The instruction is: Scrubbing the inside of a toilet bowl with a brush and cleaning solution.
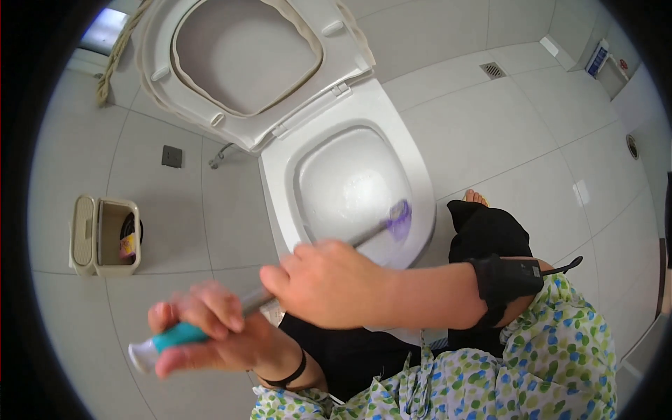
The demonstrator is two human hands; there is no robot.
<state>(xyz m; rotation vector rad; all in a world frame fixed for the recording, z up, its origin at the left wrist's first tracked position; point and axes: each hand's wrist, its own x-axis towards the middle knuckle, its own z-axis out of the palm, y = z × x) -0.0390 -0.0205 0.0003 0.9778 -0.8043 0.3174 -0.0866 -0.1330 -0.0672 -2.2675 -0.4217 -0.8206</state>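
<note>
Both of my hands are on a toilet brush (183,336) with a teal handle, a white end cap and a grey shaft. My right hand (334,283) is closed round the shaft. Near the handle's end, my left hand (238,343) grips more loosely, thumb below and fingers above, a little blurred. The shaft slants up to the right into the white toilet bowl (416,164). Its purple brush head (400,218) lies against the inner wall at the bowl's near right. Behind the bowl the lid and seat (294,115) stand raised, with a pale cover round the seat.
On the left wall hangs a beige bin (85,234) with its lid swung open. Beside the toilet are a metal valve (218,155) and a rope (115,63). My bare foot (476,197) is right of the bowl. A floor drain (492,70) lies at the far right.
</note>
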